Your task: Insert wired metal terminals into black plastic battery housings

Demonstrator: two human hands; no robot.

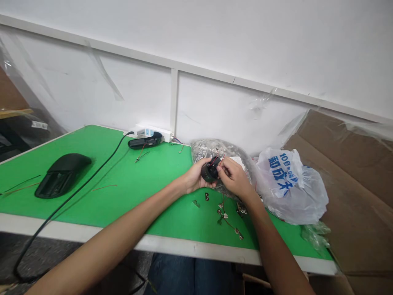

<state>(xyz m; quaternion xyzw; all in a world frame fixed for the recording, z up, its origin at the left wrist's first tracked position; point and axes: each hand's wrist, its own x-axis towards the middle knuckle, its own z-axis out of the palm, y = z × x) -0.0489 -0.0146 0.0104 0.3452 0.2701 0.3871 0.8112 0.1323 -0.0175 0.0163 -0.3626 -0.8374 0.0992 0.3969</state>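
Observation:
My left hand point(196, 176) is closed around a black round plastic housing point(209, 173), held over the right half of the green table. Thin red wires point(214, 161) come out of the top of this housing. At its right side, the fingertips of my right hand point(233, 175) are pinched together on a red wire. Small metal contact pieces point(206, 196) lie on the mat below my hands, some joined by thin wire point(229, 223). Just behind my hands rests a clear plastic bag point(201, 148) with many small parts in it.
A black curved plastic shell point(63, 174) lies at left. A black handheld body point(144, 141) with wires lies by a white power strip point(167, 134). A black cable point(92, 176) crosses the green table point(129, 205). At right are a white plastic bag point(307, 196) and cardboard point(359, 196).

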